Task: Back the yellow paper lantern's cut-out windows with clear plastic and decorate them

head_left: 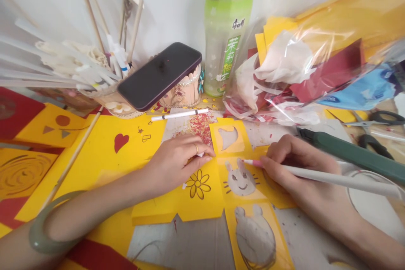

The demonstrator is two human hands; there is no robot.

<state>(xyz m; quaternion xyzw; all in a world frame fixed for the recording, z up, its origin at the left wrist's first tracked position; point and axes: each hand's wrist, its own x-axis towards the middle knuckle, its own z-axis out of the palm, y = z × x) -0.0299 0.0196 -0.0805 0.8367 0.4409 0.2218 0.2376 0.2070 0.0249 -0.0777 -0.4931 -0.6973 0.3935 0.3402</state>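
My right hand [292, 162] grips a white pen [329, 177] with a pink collar. Its tip meets the ear of a rabbit face [241, 179], a cut-out with drawn eyes, mouth and whiskers, in a yellow paper cross [205, 209]. My left hand [180, 158] rests on the left part of that paper, thumb and fingers pinched around a small white object [200, 155], mostly hidden. Below this hand is a flower design [198, 184]. Other panels bear a bear-shaped cut-out [256, 236] and a curved cut-out [228, 138].
Behind stand a green drink bottle [228, 42], a phone [160, 76] leaning on decorated cups, and a plastic bag [284, 67] of coloured paper. To the right lie a green tool [357, 152] and scissors [373, 120]. A wooden stick [71, 158] and a white pen-like stick [180, 114] lie on yellow sheets.
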